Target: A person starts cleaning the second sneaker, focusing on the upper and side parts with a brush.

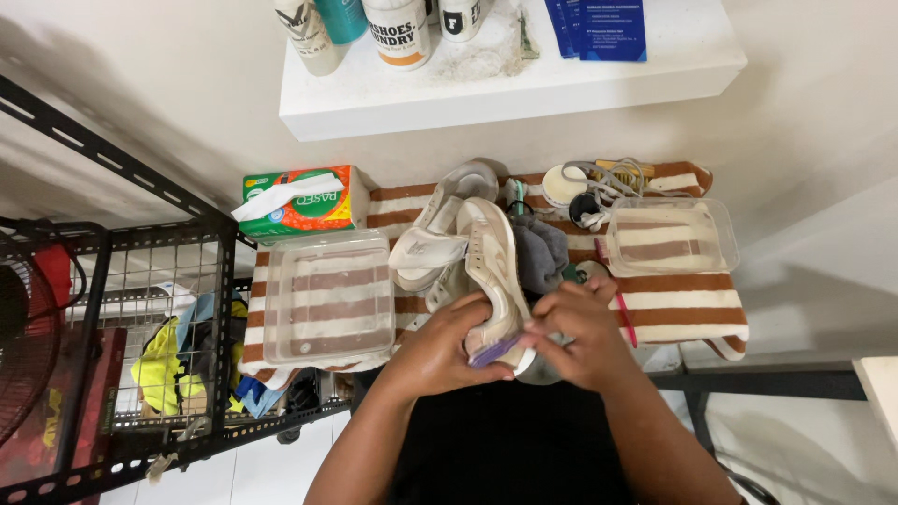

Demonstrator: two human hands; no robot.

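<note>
Both hands close around the cream-and-white leather sneaker [493,271] at the striped worktop's [683,309] near edge: left hand [440,351] cupping its heel, right hand [575,332] pinching a small purple piece [491,353]. Judging by the overhang, a loosened grip could drop the shoe, or a nudge could upset the 2 clear plastic tubs [327,297] nearby.

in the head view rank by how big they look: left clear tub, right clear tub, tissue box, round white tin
1. left clear tub
2. right clear tub, though it lies farther away, so unsure
3. tissue box
4. round white tin

Shoe-cleaning workshop: cleaner bottles [398,28], brushes [613,178], sneakers [468,243].
</note>
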